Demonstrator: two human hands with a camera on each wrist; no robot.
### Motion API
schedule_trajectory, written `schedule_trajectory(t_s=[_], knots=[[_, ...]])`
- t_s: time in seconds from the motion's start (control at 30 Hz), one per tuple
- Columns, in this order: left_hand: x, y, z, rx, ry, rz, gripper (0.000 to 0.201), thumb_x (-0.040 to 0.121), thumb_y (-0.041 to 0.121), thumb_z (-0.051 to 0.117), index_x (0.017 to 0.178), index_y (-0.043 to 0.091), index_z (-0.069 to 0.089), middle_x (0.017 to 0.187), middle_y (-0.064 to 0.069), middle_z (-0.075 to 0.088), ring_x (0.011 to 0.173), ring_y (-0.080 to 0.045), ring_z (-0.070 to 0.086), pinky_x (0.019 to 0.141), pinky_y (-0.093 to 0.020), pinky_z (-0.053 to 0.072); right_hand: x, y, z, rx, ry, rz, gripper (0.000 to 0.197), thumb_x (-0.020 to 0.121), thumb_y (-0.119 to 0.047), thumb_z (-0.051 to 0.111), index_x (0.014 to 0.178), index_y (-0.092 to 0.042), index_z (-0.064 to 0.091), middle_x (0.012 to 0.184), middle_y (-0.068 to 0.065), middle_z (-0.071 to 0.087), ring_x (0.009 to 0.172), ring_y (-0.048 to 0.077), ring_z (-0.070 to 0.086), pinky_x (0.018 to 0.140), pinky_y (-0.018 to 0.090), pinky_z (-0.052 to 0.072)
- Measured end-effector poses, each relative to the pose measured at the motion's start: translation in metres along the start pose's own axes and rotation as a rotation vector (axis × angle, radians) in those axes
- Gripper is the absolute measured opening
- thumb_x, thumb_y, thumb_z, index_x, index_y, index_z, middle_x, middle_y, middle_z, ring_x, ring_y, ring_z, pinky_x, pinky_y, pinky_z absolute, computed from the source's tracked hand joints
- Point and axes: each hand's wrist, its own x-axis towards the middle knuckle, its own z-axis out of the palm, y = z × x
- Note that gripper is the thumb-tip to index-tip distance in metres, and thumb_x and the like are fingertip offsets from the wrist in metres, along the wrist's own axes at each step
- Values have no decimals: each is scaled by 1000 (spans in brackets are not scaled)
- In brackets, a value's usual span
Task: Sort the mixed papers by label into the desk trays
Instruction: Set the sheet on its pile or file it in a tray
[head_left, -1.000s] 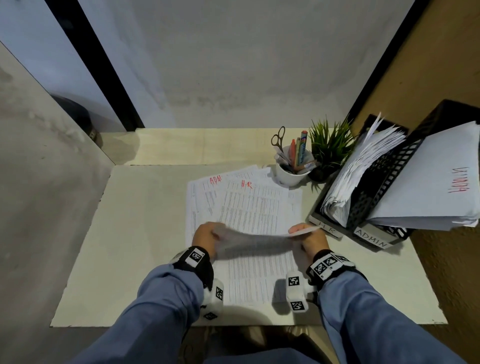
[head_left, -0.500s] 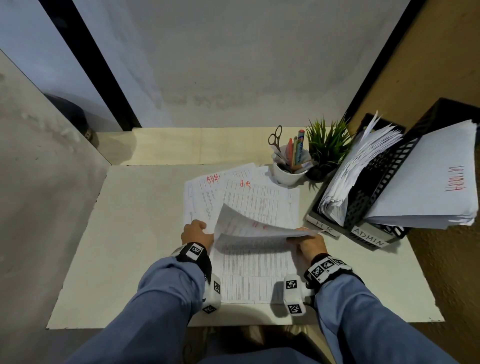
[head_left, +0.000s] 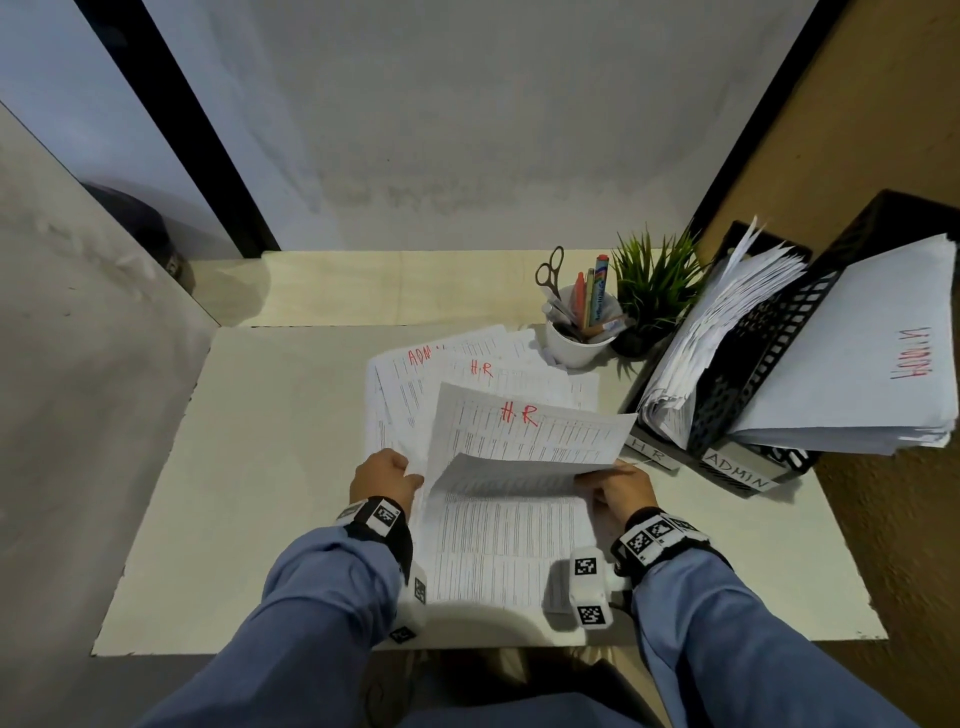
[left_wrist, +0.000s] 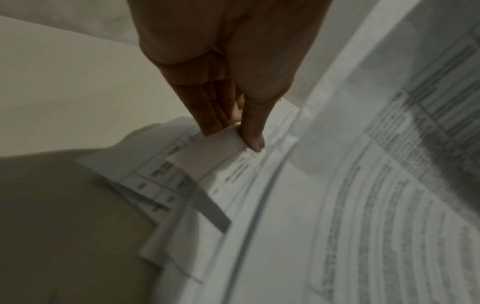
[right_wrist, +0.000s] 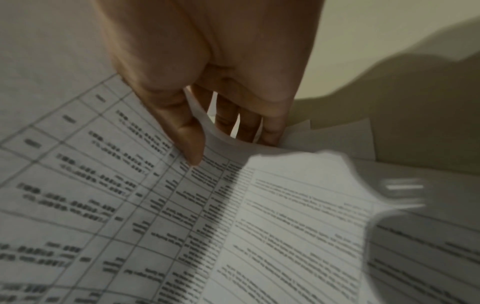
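On the worktop (head_left: 249, 467), in the head view, a sheet (head_left: 524, 431) marked HR in red curls up from the pile (head_left: 498, 535); the right hand (head_left: 621, 491) grips its right edge and the left hand (head_left: 382, 475) rests at the pile's left edge. Both forearms reach forward in blue sleeves. Right of them stand black mesh trays (head_left: 748, 374) labelled HR and ADMIN, stuffed with white paper.

In the left wrist view, the left hand (left_wrist: 228, 67) points down, its thumb and fingers (left_wrist: 253, 127) pinching a curled corner of thin printed paper.

In the right wrist view, the right hand (right_wrist: 207, 67) holds the sheet (right_wrist: 161, 205), thumb on top, fingers (right_wrist: 246, 125) beneath the bowed edge.
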Motion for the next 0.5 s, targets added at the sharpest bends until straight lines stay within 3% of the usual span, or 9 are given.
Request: schedule_trajectory(t_s=[0.07,0.13,0.23,0.33,0.4,0.5], knots=[[-1,-7,-6,-29,44,49,19,84,13,64,103,8,67,101,-10,67,93,-27,61,72,-24,40,1,0,0,-3,16,25,27,74,13,62,66,-12,57,70,5,58,85,28,58,81,37,48],[-7,-11,-11,-169,108,101,10,86,9,62,91,12,70,85,-6,67,79,-23,59,65,-22,41,3,5,1,155,25,33,28,68,24,54,64,-3,59,73,8,61,93,32,61,83,38,49],[-14,-19,-11,-462,79,110,22,84,-3,55,73,13,66,69,-5,60,63,-18,50,57,-22,39,-1,6,2,388,-28,13,35,61,30,46,77,3,61,83,13,65,85,32,61,75,34,50],[-12,-27,-8,-650,0,23,30,79,-13,50,65,11,59,68,-6,56,67,-20,47,63,-27,37,-4,0,3,456,-68,25,34,62,23,52,92,7,60,88,19,66,86,36,63,67,34,52],[-16,-23,-7,-658,-68,-31,30,76,-16,47,62,10,53,69,-6,54,70,-20,47,64,-27,35,-7,-5,6,479,-109,49,37,67,18,55,102,9,59,95,21,67,87,36,65,66,33,55],[-22,-11,-8,-672,-180,-38,26,86,-5,44,65,9,51,68,-8,51,70,-20,45,60,-27,35,-14,-17,13,434,-111,26,25,75,17,53,95,3,60,91,14,66,78,26,63,59,25,49]])
